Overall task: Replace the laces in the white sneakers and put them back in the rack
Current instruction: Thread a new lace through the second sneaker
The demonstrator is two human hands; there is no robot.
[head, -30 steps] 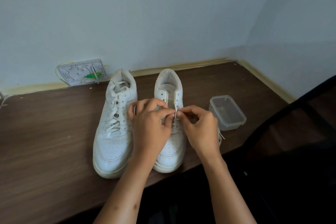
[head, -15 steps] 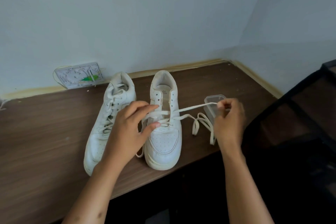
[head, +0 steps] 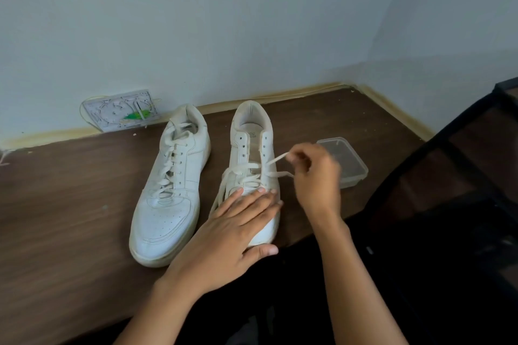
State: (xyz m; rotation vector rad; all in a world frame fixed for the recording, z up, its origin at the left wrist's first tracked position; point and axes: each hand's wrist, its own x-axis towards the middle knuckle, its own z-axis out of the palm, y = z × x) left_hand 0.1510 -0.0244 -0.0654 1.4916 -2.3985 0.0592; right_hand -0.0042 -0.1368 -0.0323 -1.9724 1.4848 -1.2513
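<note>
Head view: left hand [head: 229, 235] flat on half-laced sneaker [head: 252, 165] — right fingers [head: 297, 158] pinch lace [head: 276, 160]

clear plastic tub [head: 349, 161], wall plate [head: 120, 110], brown table [head: 56, 204]

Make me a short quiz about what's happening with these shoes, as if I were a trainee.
1. True or false: the left hand lies flat on the right sneaker.
2. What does the right hand pinch? A) lace B) plastic container C) left sneaker
3. Fill in: the sneaker whose upper eyelets are unlaced is the ____ one.

Key: 1 true; 2 A; 3 right.
</note>
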